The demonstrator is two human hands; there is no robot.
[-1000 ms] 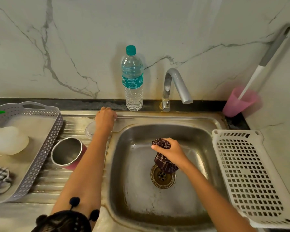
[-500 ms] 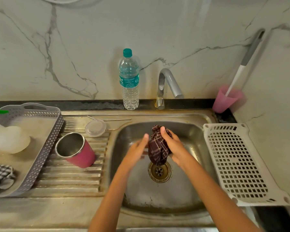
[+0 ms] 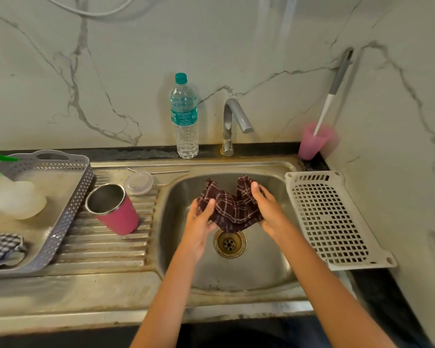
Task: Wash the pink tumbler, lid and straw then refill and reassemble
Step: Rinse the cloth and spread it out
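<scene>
Where cloth (image 3: 232,209) is stretched between hands, left edge is pinched under left hand (image 3: 199,223) thumb, right edge gripped by curled right hand (image 3: 270,209) fingers. Fabric dark maroon, woven, pale-checked, sagging crumpled above brass drain (image 3: 229,243). Left of left fingers, on ribbed steel drainboard (image 3: 106,249): pink tumbler (image 3: 118,214), tapered, steel-lined, stood mouth up. Beyond it, round clear lid (image 3: 138,183) laid flat; thin metal straw (image 3: 171,171) laid left-right.

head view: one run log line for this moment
left hand: holds cloth | right hand: holds cloth | cloth: above sink drain | tumbler: on drainboard | lid: off, beside tumbler
</scene>
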